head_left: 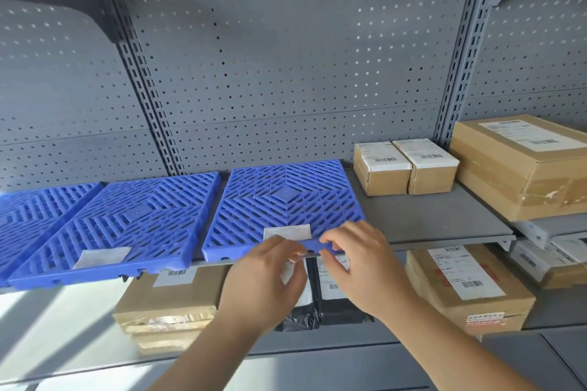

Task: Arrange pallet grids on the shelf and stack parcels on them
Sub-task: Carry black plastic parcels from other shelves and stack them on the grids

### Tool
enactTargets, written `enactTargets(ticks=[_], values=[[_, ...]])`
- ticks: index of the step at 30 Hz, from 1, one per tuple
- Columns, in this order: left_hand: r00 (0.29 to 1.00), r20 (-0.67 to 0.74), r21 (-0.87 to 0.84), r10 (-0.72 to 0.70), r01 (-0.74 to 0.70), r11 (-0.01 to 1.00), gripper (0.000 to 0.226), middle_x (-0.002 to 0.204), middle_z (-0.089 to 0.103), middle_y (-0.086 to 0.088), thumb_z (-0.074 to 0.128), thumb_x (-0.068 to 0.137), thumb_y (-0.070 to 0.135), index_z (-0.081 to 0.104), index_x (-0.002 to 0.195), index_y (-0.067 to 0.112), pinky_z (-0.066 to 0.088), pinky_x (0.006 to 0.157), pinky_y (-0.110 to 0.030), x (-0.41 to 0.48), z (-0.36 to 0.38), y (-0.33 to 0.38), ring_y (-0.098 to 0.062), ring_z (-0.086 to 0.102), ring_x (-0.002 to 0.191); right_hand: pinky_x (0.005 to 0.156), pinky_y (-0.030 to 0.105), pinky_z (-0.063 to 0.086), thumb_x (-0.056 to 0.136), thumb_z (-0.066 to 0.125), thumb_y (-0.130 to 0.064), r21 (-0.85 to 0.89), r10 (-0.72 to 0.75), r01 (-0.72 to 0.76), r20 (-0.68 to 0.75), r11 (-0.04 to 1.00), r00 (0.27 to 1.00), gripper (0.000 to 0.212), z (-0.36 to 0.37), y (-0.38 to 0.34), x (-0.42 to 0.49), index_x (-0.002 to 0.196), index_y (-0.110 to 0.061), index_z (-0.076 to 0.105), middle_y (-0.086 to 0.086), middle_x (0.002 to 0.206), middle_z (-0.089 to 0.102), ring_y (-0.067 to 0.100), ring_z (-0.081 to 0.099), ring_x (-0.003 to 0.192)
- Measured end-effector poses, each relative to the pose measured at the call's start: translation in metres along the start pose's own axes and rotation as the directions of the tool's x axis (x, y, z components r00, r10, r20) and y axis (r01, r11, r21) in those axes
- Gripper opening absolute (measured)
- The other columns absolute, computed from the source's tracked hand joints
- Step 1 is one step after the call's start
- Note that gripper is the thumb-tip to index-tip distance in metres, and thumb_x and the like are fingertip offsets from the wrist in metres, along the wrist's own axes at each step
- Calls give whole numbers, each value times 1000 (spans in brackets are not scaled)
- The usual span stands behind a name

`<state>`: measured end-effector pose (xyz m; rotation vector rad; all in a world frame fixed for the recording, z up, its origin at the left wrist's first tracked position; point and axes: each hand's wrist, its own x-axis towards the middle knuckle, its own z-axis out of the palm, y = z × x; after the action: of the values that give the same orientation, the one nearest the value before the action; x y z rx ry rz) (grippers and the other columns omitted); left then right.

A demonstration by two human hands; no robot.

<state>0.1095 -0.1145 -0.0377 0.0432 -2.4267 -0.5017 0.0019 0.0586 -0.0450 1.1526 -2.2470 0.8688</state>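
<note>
Right grid: blue slatted plastic pallet grid [282,200] lies flat on the grey metal shelf [438,219], its front edge at the shelf lip.
Left hand: left hand [263,279] grasps the grid's front edge with curled fingers; thumb hidden.
Right hand: right hand [355,263] grips the same edge, just beside the left; its contact underneath is not visible.
Middle grid: second blue grid [133,222] lies beside the first, with a narrow gap between them.
Far-left grid: third blue grid [28,209] is cut off by the frame.
Parcels: two small brown cardboard boxes, one [382,168] touching the other [428,165], stand at the perforated back panel [286,72], apart from the grid.
Carton: large brown carton [521,168], cut off at right.
Lower shelf: black-wrapped parcels [340,304] are partly hidden behind the hands; label print unreadable.
</note>
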Motion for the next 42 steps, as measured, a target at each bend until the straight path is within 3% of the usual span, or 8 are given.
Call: enactTargets(ticks=[4,8,14,20,24,33,38,42], values=[[985,153,77,-75,64,995,21,79,54,26,51,83,38,67,97,37,42,55,-20,-28,28,2,-3,57,69,63,29,42,90,56,-22,46,26,-27,24,999,999,13,1,5,-33,78,-21,58,-11,70,51,15,48,70],[876,351,155,-330,293,943,31,102,63,21,49,90,37,64,117,37,50,74,-25,-52,54,-5,-4,62,89,54,25,34,86,55,-23,9,142,-148,224,989,964,10,16,29,-71,77,-26,55,-11,65,51,10,46,66],[675,492,276,-550,478,834,40,125,63,9,52,90,37,54,130,33,51,92,-34,-89,92,-8,-18,61,111,70,35,47,96,51,-34,-132,373,-353,452,926,810,17,51,61,-112,104,-23,61,-8,91,64,19,57,85],[573,513,332,-640,555,763,49,136,54,-1,51,93,39,46,141,27,48,99,-44,-93,121,-24,-24,54,122,79,36,49,98,47,-42,-283,492,-402,508,871,707,33,83,74,-119,122,-22,55,0,112,64,25,60,104],[562,493,349,-665,572,742,43,135,51,-2,49,96,37,46,136,24,47,98,-44,-84,140,-41,-26,50,122,82,37,49,98,46,-48,-359,555,-424,498,831,666,41,108,79,-110,127,-20,51,3,119,59,28,59,106],[578,435,361,-690,591,722,47,146,38,-4,46,98,40,39,142,23,38,104,-45,-71,199,-86,-28,39,130,93,43,46,93,50,-58,-428,637,-479,405,766,656,59,184,96,-92,139,-21,43,9,139,45,32,45,123],[564,436,350,-701,611,710,55,159,22,-7,42,100,41,30,152,24,32,110,-47,-69,232,-103,-31,26,141,112,52,29,94,40,-63,-447,705,-546,422,709,570,74,219,105,-82,155,-24,24,11,161,20,39,22,143],[573,435,305,-694,632,712,56,167,3,-8,35,103,44,25,155,28,24,118,-53,-65,255,-114,-35,11,150,118,56,18,95,38,-66,-406,691,-562,488,721,534,74,236,116,-82,158,-40,10,4,168,-2,42,6,149]])
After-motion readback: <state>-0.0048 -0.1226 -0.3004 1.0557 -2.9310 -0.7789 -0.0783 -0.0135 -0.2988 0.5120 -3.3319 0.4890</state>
